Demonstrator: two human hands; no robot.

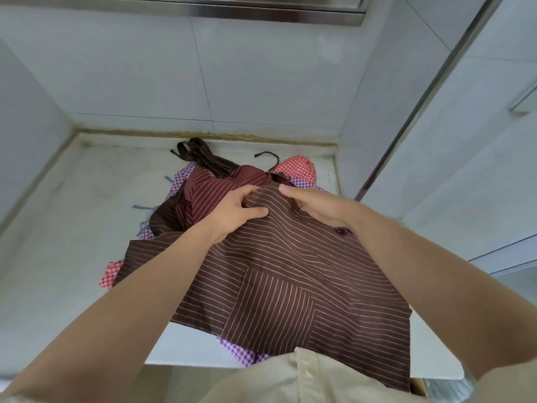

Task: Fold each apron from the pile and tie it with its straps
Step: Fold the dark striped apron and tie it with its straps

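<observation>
A dark brown cotton apron with thin pale stripes (293, 266) lies spread over the heap on a white counter (72, 216). Its long axis runs from the person's body away toward the grey tiled wall (261, 82). The narrow upper end points at the wall, and the wide lower hem hangs off the near counter edge against a cream buttoned shirt (293, 379). A square patch pocket (270, 303) sits low on the apron, its stripes running across those of the main cloth.

Both hands meet at the apron's upper end. The left hand (232, 212) has its fingers curled into a raised fold and its thumb pressed against it from the near side, so the cloth is pinched. Just right of that fold, the right hand (318, 205) lays one finger straight along the top edge. Its other fingers bend down into the fabric and hold it, though their tips are hidden under the cloth.

Beyond the apron's upper end lies a crumpled maroon striped apron (220, 184). Farther still lies a bundle of dark brown straps (200, 155), and one strap (267, 155) curls to the right of the bundle. Red gingham cloth (296, 168) shows past the apron's far right corner. Purple gingham cloth (186, 175) peeks out on the far left and again under the near hem. Thin blue-and-white striped ties (142, 206) trail out to the apron's left.
</observation>
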